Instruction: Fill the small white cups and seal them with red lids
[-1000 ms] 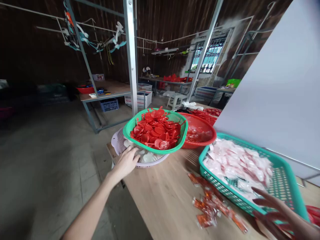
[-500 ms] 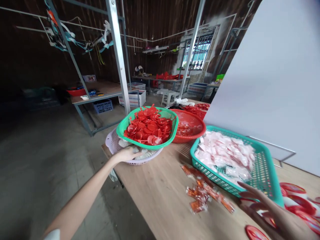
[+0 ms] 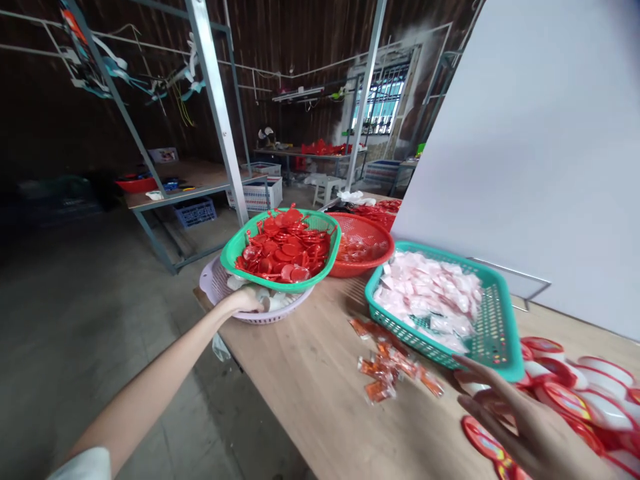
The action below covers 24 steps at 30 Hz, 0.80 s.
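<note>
My left hand [image 3: 249, 299] reaches into the pale purple basket [image 3: 263, 316], under the rim of the green basket [image 3: 227, 252] heaped with red plastic pieces [image 3: 290, 247]. Its fingers are partly hidden among whitish translucent items [image 3: 280, 302], so its grip is unclear. My right hand [image 3: 510, 413] hangs with fingers apart and nothing held, just in front of the teal basket [image 3: 510, 333] of pale pink packets [image 3: 430, 287]. Near it on the table are red-rimmed white round containers [image 3: 605, 370]. Small orange packets [image 3: 383, 367] lie between the hands.
A red basket [image 3: 363, 267] with clear packets stands behind, between the green and teal baskets. A large white panel [image 3: 530, 167] rises at the right, with a wire stand [image 3: 530, 287] by its base. A metal post [image 3: 217, 107] stands beyond the table [image 3: 320, 373].
The view has turned right, so more round containers show. My left hand has sunk deeper among the items in the purple basket. My right hand remains spread near the teal basket.
</note>
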### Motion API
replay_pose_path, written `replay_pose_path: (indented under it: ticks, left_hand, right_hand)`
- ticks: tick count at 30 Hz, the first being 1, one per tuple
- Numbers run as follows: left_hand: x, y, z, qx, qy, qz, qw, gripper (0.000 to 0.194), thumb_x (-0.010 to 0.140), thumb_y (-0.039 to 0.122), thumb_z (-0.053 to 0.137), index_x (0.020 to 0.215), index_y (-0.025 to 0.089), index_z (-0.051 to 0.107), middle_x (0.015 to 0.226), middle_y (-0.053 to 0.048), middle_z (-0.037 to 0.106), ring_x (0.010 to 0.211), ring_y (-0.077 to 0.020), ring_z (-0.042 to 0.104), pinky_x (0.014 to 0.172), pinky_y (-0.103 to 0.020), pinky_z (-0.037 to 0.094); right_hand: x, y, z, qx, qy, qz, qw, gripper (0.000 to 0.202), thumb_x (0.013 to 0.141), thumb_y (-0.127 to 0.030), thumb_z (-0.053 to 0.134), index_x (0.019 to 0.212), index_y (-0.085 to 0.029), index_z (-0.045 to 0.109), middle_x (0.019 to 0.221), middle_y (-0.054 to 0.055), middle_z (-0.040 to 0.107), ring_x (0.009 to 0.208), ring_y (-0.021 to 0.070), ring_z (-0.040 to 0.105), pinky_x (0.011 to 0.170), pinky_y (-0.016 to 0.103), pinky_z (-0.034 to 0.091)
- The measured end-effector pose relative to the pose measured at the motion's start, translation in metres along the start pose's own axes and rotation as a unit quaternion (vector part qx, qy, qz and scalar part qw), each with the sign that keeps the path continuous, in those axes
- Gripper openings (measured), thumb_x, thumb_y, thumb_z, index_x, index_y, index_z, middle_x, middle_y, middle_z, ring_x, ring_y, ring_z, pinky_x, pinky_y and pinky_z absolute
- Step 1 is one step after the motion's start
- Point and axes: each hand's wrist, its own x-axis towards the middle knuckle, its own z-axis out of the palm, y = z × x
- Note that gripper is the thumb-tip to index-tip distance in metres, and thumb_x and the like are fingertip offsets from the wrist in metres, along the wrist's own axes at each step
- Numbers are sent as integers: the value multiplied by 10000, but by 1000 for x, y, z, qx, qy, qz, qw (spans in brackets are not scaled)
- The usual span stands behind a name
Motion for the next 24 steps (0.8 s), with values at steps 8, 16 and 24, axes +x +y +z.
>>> replay_pose_path:
  ticks: [8,16,24]
  left_hand:
    - [-9,-19,-16,-95,88,45,991,229,612,80,618,839,106,598,586,35,584,632,-163,616,572,-244,494]
    - [-68,-10,-26,-141,154,139,968,346,555,155,535,894,150,604,984,-52,613,806,-199,616,660,-287,524]
    - [-99,65,131,-217,95,260,936,395,649,86,471,1011,194,587,1127,-92,537,949,-207,600,765,-298,531]
  right_hand:
    - [-12,-5,17,28,-15,44,999,358,817,-473,462,1038,-218,579,760,60,683,611,185,654,515,259,534]
    - [-4,-60,39,176,-23,119,977,369,831,-474,440,1048,-210,579,909,103,669,731,202,653,595,289,546]
    - [-11,-134,73,286,-37,123,950,477,823,-381,521,1242,-190,401,1044,93,590,858,190,584,741,299,488]
